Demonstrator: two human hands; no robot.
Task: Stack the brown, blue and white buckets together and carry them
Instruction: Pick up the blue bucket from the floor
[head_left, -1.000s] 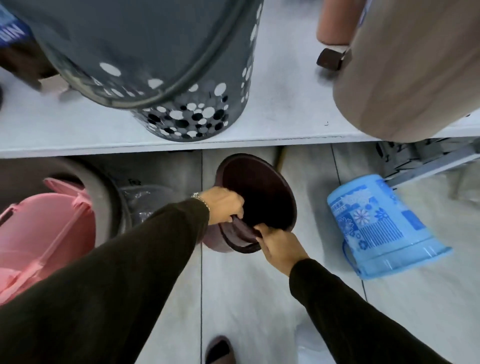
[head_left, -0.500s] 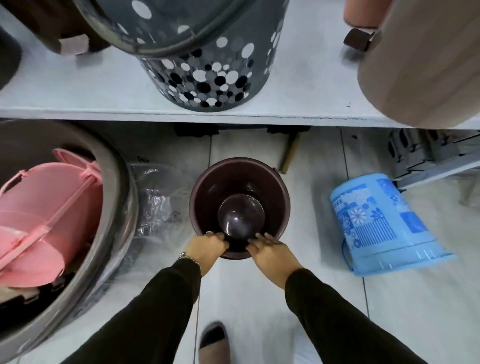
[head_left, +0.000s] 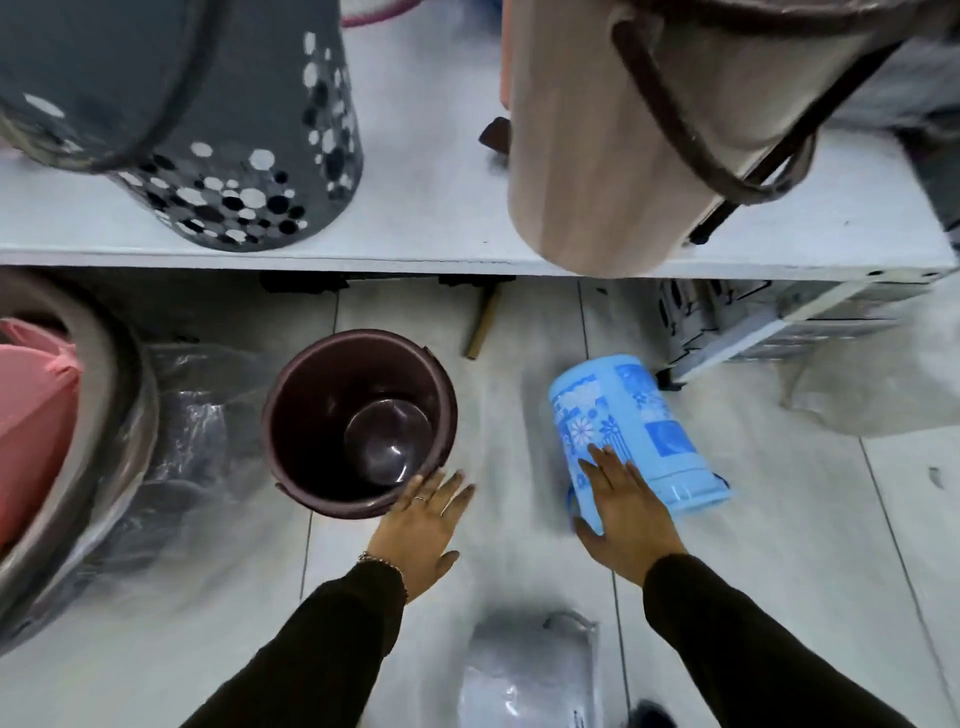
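A dark brown bucket (head_left: 358, 423) stands upright on the tiled floor below a white shelf, with a small brown bowl lying inside it. My left hand (head_left: 421, 525) is open with fingers spread, right by the bucket's near rim. To the right, a blue bucket (head_left: 634, 421) with a flower print lies on its side, mouth toward me. My right hand (head_left: 626, 512) is open and rests flat on the blue bucket near its rim. At the bottom edge a whitish bucket (head_left: 530, 670) shows blurred between my arms.
A white shelf (head_left: 441, 208) overhangs the floor, bearing a grey spotted bin (head_left: 249, 156) and a tan bucket (head_left: 649, 130) with a dark handle. At left a large grey basin (head_left: 114, 415) holds pink plastic ware (head_left: 31, 431). Plastic wrap (head_left: 208, 426) lies beside the brown bucket.
Both hands have let go of the brown bucket's near rim. My right hand moved right onto the blue bucket; my left hand opened beside the brown one. The view shifted right.
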